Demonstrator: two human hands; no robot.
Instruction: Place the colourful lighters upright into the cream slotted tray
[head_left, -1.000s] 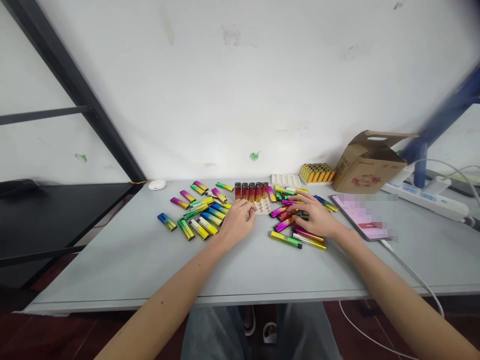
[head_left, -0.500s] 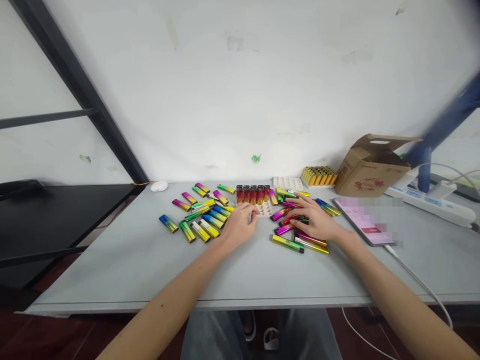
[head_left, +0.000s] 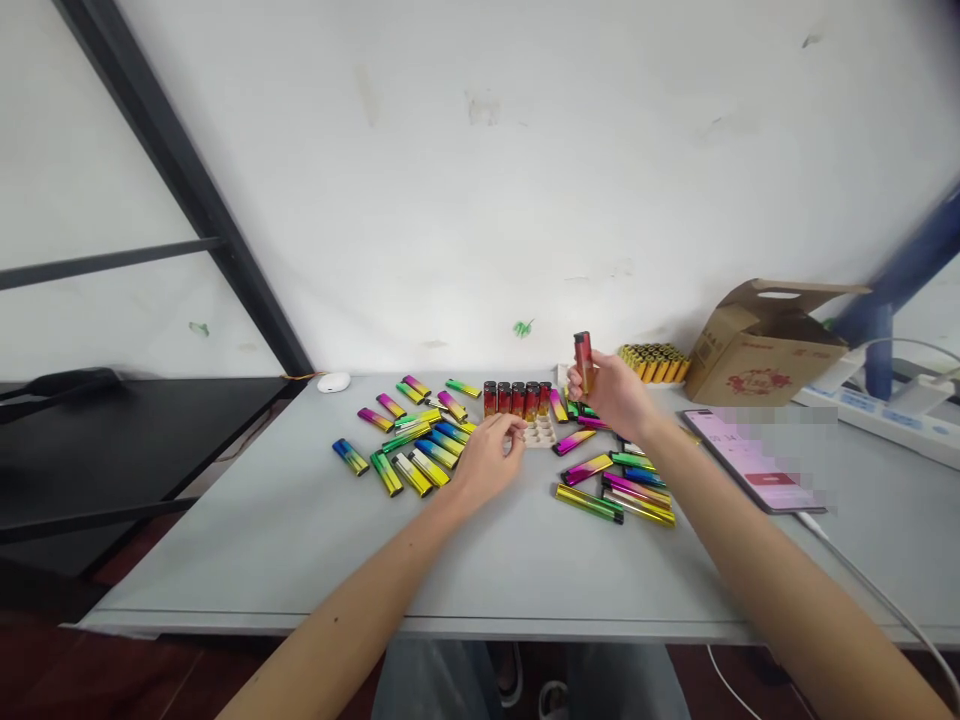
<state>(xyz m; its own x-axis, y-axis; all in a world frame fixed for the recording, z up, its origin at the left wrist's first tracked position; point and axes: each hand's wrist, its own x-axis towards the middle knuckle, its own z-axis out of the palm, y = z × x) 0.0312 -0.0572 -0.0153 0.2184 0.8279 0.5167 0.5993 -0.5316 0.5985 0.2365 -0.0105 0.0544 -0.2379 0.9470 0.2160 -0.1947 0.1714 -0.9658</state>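
A red-and-gold lighter stands upright in the grip of my right hand, raised above the desk. My left hand curls over the near left part of a white tray with round holes, its fingers closed at the edge; the fingertips are partly hidden. Red lighters stand upright in rows in the back of that tray. To the left of my left hand lie several loose lighters, yellow, blue, green and purple. More loose lighters are spread below my right hand.
A second tray full of yellow lighters stands at the wall beside an open cardboard box. A phone on a white cable lies right of my forearm. A power strip and a white case are also on the desk.
My right hand has risen from the loose lighters on the right with a red lighter in it. My left hand stays by the tray. The view has tilted slightly.
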